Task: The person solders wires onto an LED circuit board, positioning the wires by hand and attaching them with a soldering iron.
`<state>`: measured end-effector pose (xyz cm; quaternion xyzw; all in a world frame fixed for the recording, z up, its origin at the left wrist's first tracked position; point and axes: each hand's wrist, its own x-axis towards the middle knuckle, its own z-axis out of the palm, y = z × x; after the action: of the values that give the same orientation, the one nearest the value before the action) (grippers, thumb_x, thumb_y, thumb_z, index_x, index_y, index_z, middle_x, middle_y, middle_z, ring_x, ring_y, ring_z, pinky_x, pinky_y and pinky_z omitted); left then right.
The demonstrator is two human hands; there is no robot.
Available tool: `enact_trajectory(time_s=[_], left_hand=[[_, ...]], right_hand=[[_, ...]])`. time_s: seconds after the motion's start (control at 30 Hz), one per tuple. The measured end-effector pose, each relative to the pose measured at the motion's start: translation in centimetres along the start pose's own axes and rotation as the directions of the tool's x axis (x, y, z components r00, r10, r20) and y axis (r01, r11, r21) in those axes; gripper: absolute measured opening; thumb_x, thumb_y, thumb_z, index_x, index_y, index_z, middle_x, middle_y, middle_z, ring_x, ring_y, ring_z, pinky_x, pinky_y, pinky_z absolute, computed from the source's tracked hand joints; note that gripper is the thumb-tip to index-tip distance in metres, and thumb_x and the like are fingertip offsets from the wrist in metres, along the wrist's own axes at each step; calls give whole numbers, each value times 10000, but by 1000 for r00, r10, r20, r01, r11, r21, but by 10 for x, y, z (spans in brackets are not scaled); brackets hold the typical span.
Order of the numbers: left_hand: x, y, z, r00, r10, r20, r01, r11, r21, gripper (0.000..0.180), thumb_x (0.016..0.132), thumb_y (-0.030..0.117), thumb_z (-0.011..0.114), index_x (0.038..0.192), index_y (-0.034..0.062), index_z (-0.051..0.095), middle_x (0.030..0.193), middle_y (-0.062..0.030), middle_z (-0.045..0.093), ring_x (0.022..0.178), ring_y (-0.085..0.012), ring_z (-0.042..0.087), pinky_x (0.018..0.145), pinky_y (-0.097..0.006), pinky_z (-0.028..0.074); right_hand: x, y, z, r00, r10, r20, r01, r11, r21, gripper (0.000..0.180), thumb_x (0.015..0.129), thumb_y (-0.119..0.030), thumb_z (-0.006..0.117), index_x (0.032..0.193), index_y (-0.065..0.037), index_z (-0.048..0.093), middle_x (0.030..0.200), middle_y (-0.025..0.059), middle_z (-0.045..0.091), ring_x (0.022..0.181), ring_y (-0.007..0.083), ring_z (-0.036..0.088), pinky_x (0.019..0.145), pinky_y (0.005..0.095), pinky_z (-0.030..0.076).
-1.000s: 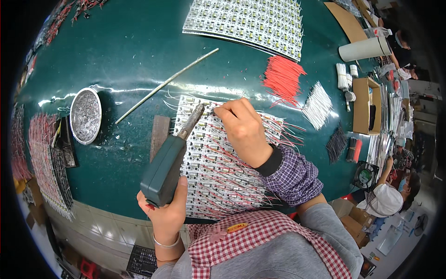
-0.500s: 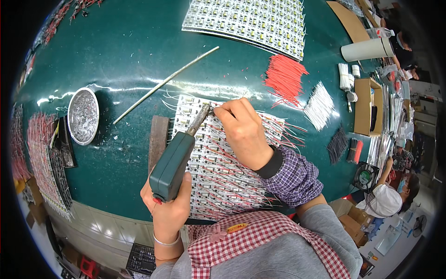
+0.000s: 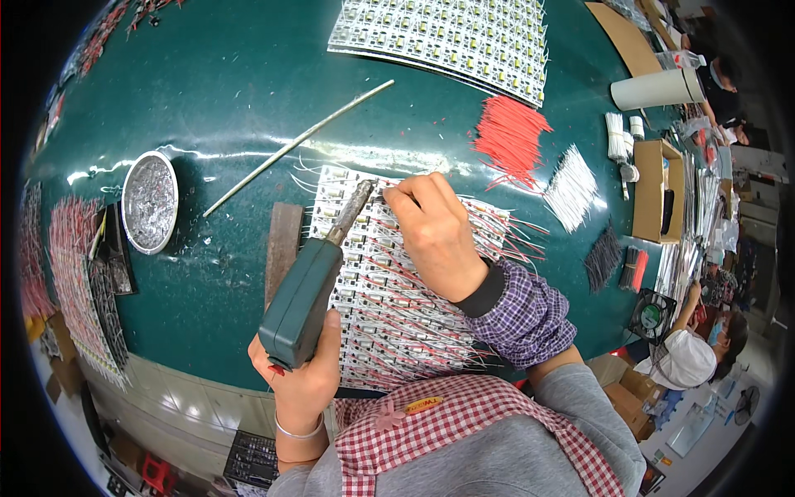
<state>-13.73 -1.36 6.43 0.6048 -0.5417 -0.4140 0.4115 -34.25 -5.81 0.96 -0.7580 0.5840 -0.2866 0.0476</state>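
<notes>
My left hand (image 3: pixel 306 385) is wrapped round the grip of a dark green soldering gun (image 3: pixel 300 294). Its grey metal tip (image 3: pixel 356 207) slants up and right to the top edge of a white circuit board panel (image 3: pixel 333 180). Just right of the tip, my right hand (image 3: pixel 435 236) is closed in a pinch over the same edge. Whatever is between its fingertips is too small to make out. Red and white wires (image 3: pixel 406 327) stick out across the panel's right and lower parts. Part of the panel is hidden beneath my right hand.
Red wires (image 3: pixel 509 141) and white wires (image 3: pixel 571 189) lie in bundles beyond my right hand. More panels (image 3: pixel 439 37) are stacked at the far side. Leftward are a thin rod (image 3: pixel 298 142), a brown bar (image 3: pixel 283 244) and a bowl of metal bits (image 3: pixel 151 203).
The soldering gun has shifted slightly left, and its tip has drawn a little away from my right fingertips. My right hand stays pinched in nearly the same place.
</notes>
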Motion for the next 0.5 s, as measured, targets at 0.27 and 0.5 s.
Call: enact_trajectory(time_s=[0.27, 0.5], left_hand=[[1, -6, 1, 995, -58, 84, 58, 998, 6, 194, 777, -13, 739, 951, -50, 664, 865, -126, 668, 713, -202, 652, 643, -310, 501], [1, -5, 0, 993, -16, 114, 6, 996, 90, 196, 776, -19, 739, 954, -49, 662, 863, -125, 670, 722, -198, 652, 646, -312, 502]], right_hand=[[0, -1, 0, 1000, 11, 2, -11, 1000, -7, 295, 687, 39, 614, 980, 58, 650, 912, 133, 552, 871, 277, 548, 757, 342, 508], [0, -2, 1, 1000, 1, -1, -1, 1000, -17, 289, 687, 34, 612, 972, 63, 645, 911, 136, 550, 882, 280, 543, 771, 338, 504]])
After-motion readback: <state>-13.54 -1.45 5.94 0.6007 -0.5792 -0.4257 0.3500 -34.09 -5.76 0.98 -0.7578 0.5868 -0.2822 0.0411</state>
